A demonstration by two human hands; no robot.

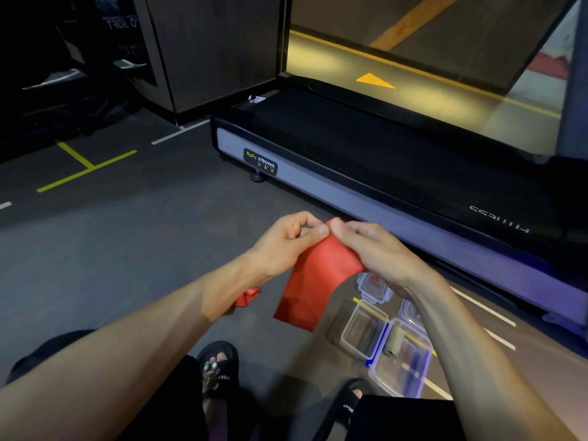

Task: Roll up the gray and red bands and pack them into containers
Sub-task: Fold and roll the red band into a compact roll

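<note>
Both hands, left hand (286,240) and right hand (378,253), pinch the top edge of the red band (313,281) above the floor, apparently starting its roll; next, tight even turns toward the open containers (362,332).

We are in a gym. Right ahead of us sits a treadmill (366,160), its long black belt framed by a gray side rail, with a brand badge (260,162) on the near corner that reads "BODY STRONG". The dark rubbery floor (127,233) carries yellow and white tape lines (83,167) marking off zones. To the left we make out more dark exercise equipment (63,74), too dim to identify. Beyond the treadmill, a yellow arrow (374,80) shows on a lit surface.
</note>
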